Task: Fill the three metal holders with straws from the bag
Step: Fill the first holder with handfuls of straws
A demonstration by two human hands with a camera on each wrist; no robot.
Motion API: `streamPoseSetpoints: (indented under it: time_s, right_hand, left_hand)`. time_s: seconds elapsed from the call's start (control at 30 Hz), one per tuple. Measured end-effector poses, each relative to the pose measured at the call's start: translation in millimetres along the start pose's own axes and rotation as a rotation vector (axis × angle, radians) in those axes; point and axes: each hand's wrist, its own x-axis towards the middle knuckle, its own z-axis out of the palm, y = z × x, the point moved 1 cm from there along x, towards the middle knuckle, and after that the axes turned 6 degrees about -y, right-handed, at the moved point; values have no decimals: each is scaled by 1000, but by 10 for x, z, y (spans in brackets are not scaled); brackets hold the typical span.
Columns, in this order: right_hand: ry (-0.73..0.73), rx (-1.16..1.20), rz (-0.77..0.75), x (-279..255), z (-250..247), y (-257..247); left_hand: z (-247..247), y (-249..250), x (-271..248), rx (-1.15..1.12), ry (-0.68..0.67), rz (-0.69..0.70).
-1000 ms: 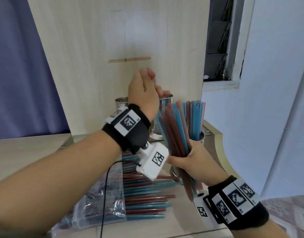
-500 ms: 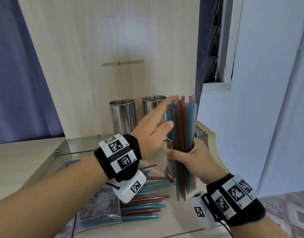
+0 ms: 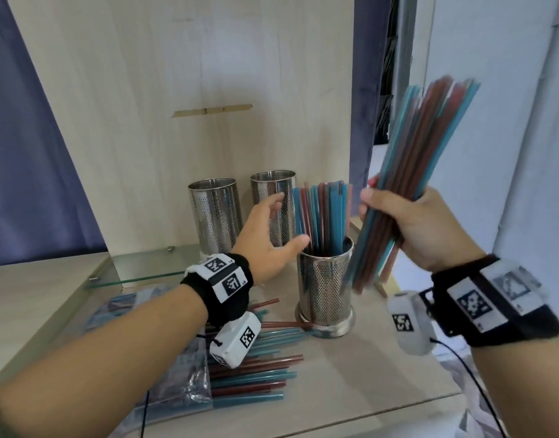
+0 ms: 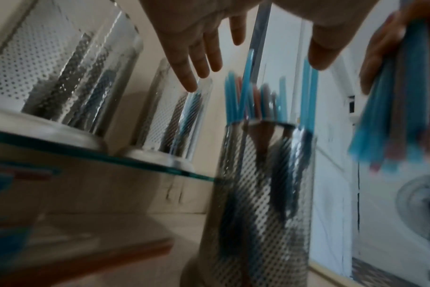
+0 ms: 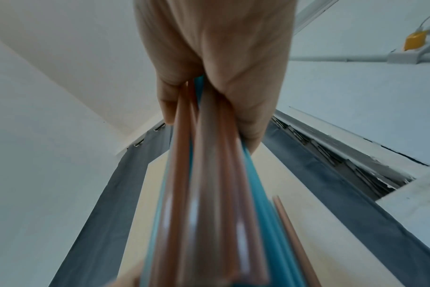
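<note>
Three perforated metal holders are in the head view. The near holder (image 3: 325, 289) stands on the wooden table and carries a bunch of blue and red straws (image 3: 322, 216). The two far holders (image 3: 215, 213) (image 3: 273, 207) stand on a glass shelf and look empty. My left hand (image 3: 272, 238) is open, fingers spread, just left of the straws in the near holder (image 4: 258, 194). My right hand (image 3: 411, 222) grips a tilted bundle of straws (image 3: 430, 147) up to the right of that holder; the bundle (image 5: 209, 194) fills the right wrist view. The clear bag (image 3: 164, 368) lies at lower left with loose straws (image 3: 256, 374) beside it.
A tall wooden panel (image 3: 189, 90) stands right behind the holders. The glass shelf (image 3: 145, 267) juts over the table's back left. A blue curtain (image 3: 25, 153) hangs at the left, a white wall (image 3: 509, 153) at the right. The table edge (image 3: 398, 406) runs close in front.
My right hand lifted its bundle up and to the right, away from the near holder, leaving a bunch standing in it. My left hand dropped from above the holders to beside that bunch.
</note>
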Motion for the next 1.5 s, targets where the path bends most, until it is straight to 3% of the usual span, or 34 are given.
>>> streamPoseSetpoints:
  time_s: [0.2,0.5,0.73,0.9,1.27,1.5]
  right_hand:
    - [2,150,-75,393,23,-185]
    - [136,86,-97,635,200,110]
    - [146,-284,-154,640,262,433]
    - [136,-331,-187,669,339,512]
    - [92,-447,-92,529,376,805]
    - [175,-427,-105,443,390,893]
  left_hand:
    - [395,-113,111,-199,-212,-172]
    - [663,-274,179,-233,-143,-101]
    - [729,-304,131,-272,-94,-86]
    - [721,-288,134,-227,-99,-94]
    - [753,-322,127,-243,-108,-128]
    - [761,-325,114,-245,-104,-124]
